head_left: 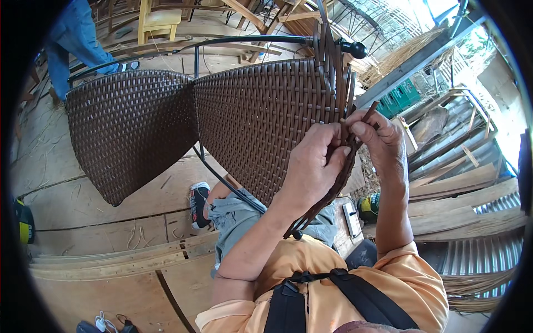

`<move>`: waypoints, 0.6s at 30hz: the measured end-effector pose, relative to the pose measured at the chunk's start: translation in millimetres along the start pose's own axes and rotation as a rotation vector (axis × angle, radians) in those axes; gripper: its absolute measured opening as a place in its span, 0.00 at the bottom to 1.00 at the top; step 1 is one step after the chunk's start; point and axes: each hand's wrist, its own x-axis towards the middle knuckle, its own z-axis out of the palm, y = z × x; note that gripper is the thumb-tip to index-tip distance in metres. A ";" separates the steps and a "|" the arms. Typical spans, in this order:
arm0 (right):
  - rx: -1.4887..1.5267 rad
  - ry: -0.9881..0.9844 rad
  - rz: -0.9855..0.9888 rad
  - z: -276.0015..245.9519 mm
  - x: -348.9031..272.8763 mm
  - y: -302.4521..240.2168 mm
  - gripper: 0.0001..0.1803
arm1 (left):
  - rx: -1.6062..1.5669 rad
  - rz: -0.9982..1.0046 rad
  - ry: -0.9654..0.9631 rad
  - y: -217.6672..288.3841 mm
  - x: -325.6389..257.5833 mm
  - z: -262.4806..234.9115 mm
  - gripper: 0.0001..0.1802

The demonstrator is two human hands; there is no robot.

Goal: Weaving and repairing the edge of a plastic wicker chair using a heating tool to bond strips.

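A chair woven from flat brown strips (250, 105) on a black metal frame (244, 40) leans across my lap, its edge toward my right. Loose strip ends (327, 55) stick up along the top of that edge. My left hand (316, 161) is closed at the woven edge, thumb and fingers pinching the strips there. Just to its right, my right hand (383, 139) pinches a brown strip (370, 111) whose end points up past the fingers. The fingertips of both hands nearly meet, and the exact weave between them is hidden.
Another person's jeans-clad leg (78, 41) stands at the far left. A yellow wooden chair (160, 22) is at the back. Planks (466, 194) and corrugated metal sheets lie on the right, near a green crate (401, 97). A black-and-green container (368, 208) stands beside my right forearm.
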 end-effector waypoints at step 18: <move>-0.275 -0.198 0.062 -2.3 6.9 -22.6 0.10 | -0.229 0.051 0.419 11.7 33.8 -57.1 0.07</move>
